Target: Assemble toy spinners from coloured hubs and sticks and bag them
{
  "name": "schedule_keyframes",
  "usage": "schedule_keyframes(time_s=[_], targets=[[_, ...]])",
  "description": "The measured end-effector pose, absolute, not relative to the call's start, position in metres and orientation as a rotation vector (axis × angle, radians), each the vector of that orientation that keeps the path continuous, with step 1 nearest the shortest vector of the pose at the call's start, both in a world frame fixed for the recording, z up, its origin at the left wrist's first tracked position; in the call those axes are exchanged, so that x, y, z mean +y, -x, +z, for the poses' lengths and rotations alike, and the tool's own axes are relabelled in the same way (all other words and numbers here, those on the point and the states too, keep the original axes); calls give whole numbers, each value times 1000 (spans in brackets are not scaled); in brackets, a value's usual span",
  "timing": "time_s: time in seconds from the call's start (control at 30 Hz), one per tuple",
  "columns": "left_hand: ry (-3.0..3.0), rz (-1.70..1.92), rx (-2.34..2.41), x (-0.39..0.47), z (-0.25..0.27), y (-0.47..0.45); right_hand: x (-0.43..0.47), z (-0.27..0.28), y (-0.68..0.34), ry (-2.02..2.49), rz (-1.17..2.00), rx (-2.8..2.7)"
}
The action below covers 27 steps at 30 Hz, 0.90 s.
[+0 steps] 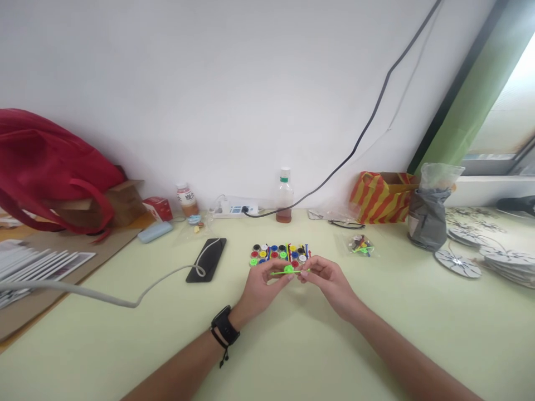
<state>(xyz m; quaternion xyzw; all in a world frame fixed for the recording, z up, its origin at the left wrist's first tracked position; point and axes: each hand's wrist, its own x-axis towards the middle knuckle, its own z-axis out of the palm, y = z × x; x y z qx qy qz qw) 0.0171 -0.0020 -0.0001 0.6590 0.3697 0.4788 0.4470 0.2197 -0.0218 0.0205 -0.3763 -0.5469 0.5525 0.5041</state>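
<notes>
Between my two hands is a small bright green plastic piece (pixel 288 269) with a thin green stick running sideways through or from it. My left hand (pixel 263 285), with a black watch on its wrist, pinches the piece from the left. The fingers of my right hand (pixel 330 281) close on the stick's right part. Just beyond the hands lie rows of round coloured plastic pieces (pixel 274 255) in red, blue, yellow, white, black and green, with thin coloured sticks (pixel 288 252) among them. My fingers hide part of the near row.
A black phone (pixel 208 260) with a grey cable lies left. Along the wall stand a drink bottle (pixel 285 200), a power strip (pixel 234 208) and a striped bag (pixel 378 197). A plastic bag of coloured parts (pixel 361 245) lies right, near stacked patterned discs (pixel 457 263).
</notes>
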Motion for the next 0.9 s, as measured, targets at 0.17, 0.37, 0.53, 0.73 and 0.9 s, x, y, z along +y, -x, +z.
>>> schedule_keyframes(time_s=[0.17, 0.37, 0.53, 0.73, 0.9], targets=[[-1717, 1186, 920, -4, 6, -15, -21, 22, -222, 941, 1316, -1348], [-1961, 1266, 944, -4, 6, -13, -17, 18, -222, 989, 1285, -1365], [-2081, 1298, 922, -3, 4, -11, -17, 15, -223, 1000, 1272, -1357], [-2078, 1251, 966, -4, 4, -12, -17, 15, -221, 976, 1262, -1359], [-2114, 1171, 958, -10, 10, -14, -18, 18, -221, 979, 1237, -1367]])
